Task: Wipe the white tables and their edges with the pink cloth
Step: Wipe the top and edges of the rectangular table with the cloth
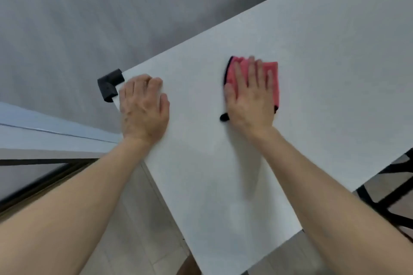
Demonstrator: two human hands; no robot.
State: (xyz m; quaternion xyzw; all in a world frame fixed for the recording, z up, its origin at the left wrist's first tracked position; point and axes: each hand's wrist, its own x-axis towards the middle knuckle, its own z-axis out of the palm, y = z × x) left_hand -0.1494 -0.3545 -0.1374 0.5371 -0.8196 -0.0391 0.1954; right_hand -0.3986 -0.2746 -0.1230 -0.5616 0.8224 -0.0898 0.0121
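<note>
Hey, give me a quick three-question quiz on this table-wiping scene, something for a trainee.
1. What lies under the right hand? A sponge, B pink cloth, C paper towel.
2. True or false: the left hand holds the cloth.
3. Fill in: the black guard caps the table at its ____, beside the left hand.
Key: 1 B; 2 false; 3 corner.

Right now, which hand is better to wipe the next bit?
Right: the right hand presses the cloth on the table; the left hand rests bare near the corner guard.
</note>
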